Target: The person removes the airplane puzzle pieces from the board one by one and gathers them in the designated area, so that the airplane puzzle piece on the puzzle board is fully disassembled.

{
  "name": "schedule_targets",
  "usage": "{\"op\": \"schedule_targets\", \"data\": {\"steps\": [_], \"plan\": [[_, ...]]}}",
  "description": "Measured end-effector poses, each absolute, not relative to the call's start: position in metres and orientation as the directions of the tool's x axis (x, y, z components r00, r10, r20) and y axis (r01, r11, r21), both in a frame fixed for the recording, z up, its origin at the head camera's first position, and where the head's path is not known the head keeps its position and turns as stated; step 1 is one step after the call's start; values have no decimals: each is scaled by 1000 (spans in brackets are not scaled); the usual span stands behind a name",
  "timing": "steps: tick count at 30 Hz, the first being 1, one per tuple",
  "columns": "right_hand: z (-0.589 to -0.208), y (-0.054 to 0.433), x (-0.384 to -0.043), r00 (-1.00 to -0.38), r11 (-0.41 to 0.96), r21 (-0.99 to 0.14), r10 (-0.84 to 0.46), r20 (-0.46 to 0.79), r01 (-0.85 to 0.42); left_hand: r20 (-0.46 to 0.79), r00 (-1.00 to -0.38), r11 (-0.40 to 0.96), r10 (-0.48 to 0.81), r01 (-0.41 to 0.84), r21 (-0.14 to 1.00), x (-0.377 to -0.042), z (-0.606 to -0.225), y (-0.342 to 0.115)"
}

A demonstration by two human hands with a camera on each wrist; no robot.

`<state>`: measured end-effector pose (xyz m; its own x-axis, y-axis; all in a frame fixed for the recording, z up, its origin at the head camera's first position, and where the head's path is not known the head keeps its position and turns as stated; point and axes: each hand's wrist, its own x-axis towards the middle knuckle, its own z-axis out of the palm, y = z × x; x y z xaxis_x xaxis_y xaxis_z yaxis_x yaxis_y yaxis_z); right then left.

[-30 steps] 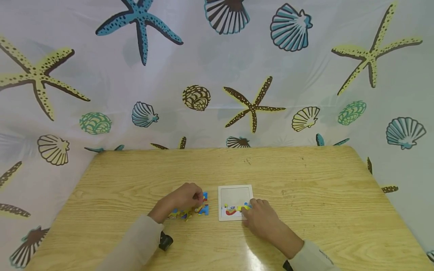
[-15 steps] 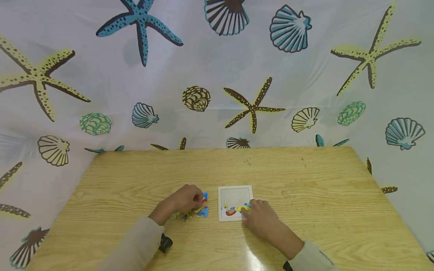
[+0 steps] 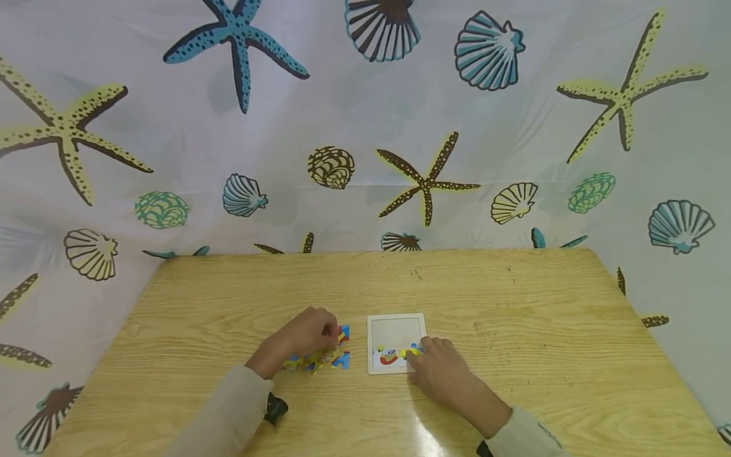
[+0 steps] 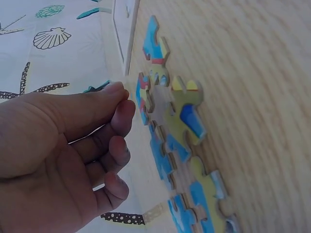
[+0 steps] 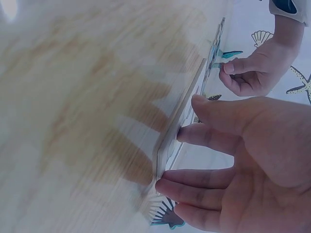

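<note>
My left hand [image 3: 311, 330] hovers over loose jigsaw pieces [image 3: 341, 360]. In the left wrist view its fingers are loosely curled, the thumb close against the index finger, and I see nothing held between them. The pieces [image 4: 187, 114], blue, yellow and red, lie flat beside the fingertips. My right hand [image 3: 441, 368] rests at the lower right corner of a white puzzle tray [image 3: 370, 330]. Its fingers are fairly straight, touching the tray edge and the pieces inside. Fitted pieces [image 3: 388, 357] line the tray's lower part; some are hidden under the right fingers.
A wooden table [image 3: 548, 343] extends around the tray. Behind it hangs a pale curtain [image 3: 354, 95] printed with starfish and shells. A dark band [image 3: 276, 409] shows beneath the left sleeve.
My left hand has shifted slightly left and back, uncovering more of the loose pieces at its right. The right hand and the tray hold nearly still.
</note>
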<state>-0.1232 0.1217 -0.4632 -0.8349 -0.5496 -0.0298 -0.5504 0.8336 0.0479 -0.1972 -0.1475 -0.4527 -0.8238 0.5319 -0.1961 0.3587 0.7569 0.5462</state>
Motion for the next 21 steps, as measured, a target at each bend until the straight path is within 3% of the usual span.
{"op": "schedule_targets", "data": {"steps": [12, 21], "plan": [[-464, 122, -122, -840, 839, 30, -543, -17, -543, -193, -835, 763, 515, 344, 547, -199, -441, -144], [-461, 120, -119, -855, 854, -71, -518, -27, -515, -194, -847, 770, 494, 323, 550, -199, -442, -137]]}}
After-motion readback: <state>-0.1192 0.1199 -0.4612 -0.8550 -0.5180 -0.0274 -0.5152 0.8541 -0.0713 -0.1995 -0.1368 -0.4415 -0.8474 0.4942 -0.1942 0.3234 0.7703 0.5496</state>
